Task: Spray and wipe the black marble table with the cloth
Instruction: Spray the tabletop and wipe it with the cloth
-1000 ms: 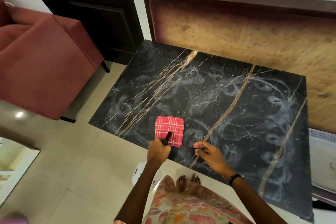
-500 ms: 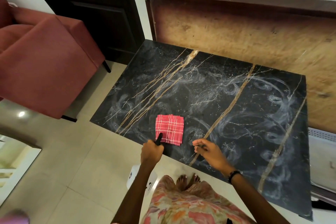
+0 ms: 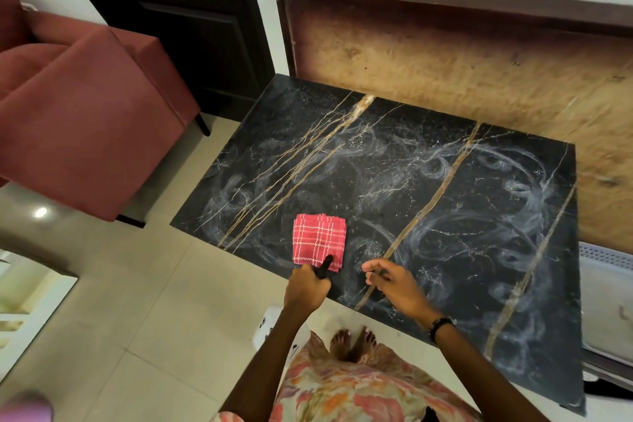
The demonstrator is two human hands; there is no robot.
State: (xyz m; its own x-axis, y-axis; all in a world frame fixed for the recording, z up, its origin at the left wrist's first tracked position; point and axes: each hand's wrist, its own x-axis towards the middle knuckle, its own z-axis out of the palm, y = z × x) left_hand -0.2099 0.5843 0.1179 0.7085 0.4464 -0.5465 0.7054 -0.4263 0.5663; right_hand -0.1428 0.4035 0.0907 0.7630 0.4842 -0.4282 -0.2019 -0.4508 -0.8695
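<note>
The black marble table (image 3: 428, 216) has gold veins and pale swirled smears across its top. A folded red checked cloth (image 3: 318, 240) lies flat near the table's front left edge. My left hand (image 3: 305, 288) grips the black head of a white spray bottle (image 3: 270, 325). The black nozzle pokes over the cloth's near edge, and the bottle's body hangs below the table edge, mostly hidden by my arm. My right hand (image 3: 394, 284) hovers over the front edge just right of the cloth, fingers loosely curled and holding nothing.
A red upholstered armchair (image 3: 78, 113) stands left of the table. A dark door (image 3: 185, 10) is behind it. A wooden board (image 3: 479, 79) leans on the wall behind the table. A white plastic object (image 3: 606, 301) sits at the right. My bare feet (image 3: 352, 341) stand on tiled floor.
My left hand with the spray bottle drew back left off the cloth, then came forward again, so the nozzle is over the cloth's near edge. My right hand barely moved.
</note>
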